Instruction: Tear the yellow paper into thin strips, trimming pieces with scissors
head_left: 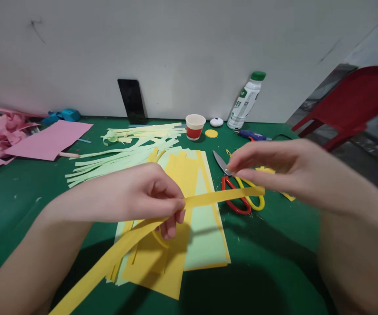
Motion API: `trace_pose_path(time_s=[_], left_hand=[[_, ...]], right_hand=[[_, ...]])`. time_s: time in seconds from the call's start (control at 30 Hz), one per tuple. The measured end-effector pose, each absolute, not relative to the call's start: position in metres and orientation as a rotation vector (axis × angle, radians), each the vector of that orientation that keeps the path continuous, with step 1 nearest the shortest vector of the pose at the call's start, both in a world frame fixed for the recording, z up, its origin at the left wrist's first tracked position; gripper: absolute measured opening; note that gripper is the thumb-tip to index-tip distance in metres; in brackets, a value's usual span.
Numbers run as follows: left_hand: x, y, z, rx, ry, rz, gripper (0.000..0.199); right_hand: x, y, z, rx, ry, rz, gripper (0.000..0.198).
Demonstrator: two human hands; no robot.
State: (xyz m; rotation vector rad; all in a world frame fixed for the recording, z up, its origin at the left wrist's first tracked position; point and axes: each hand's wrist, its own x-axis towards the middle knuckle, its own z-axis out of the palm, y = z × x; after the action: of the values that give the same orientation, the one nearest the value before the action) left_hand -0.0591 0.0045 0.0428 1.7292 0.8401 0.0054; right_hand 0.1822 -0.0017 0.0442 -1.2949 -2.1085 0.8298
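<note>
My left hand (158, 199) pinches a long yellow paper strip (220, 196) between thumb and fingers. One end of the strip runs to the right, and the other slopes down to the lower left. My right hand (274, 168) hovers above the strip's right end, thumb and fingers curved and slightly apart, with nothing visible in them. Red-and-yellow-handled scissors (236, 192) lie on the table beneath this hand. Under my left hand are yellow paper sheets (176, 271) and strips on top of pale green paper (205, 245).
Behind my left hand lie pale green cut strips (123, 157). Pink paper (51, 140) is at the left. Along the wall stand a phone (132, 100), a paper cup (194, 127) and a leaning bottle (246, 103). A blue glue gun (253, 135) lies near the bottle.
</note>
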Motion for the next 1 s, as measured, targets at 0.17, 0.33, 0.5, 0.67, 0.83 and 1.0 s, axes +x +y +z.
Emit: trace_pose_path(time_s=[0.17, 0.33, 0.5, 0.67, 0.83, 1.0], left_hand=[[-0.055, 0.006, 0.039, 1.709, 0.823, -0.019, 0.029], [-0.056, 0.004, 0.04, 1.724, 0.821, -0.007, 0.029], [-0.054, 0.002, 0.038, 1.716, 0.832, 0.013, 0.028], [-0.05, 0.0, 0.045, 1.679, 0.904, 0.015, 0.026], [-0.054, 0.002, 0.044, 1.699, 0.91, 0.048, 0.026], [-0.06, 0.004, 0.04, 1.739, 0.878, 0.061, 0.027]], right_hand=[[0.156, -0.009, 0.033, -1.184, -2.249, 0.974, 0.01], [0.16, -0.004, 0.029, -1.262, -2.233, 1.083, 0.011], [0.159, -0.003, 0.03, -1.245, -2.235, 1.131, 0.011], [0.165, -0.003, 0.033, -1.321, -2.181, 1.156, 0.013], [0.178, 0.001, 0.038, -1.46, -2.134, 1.218, 0.011], [0.193, 0.007, 0.043, -1.578, -2.145, 1.133, 0.011]])
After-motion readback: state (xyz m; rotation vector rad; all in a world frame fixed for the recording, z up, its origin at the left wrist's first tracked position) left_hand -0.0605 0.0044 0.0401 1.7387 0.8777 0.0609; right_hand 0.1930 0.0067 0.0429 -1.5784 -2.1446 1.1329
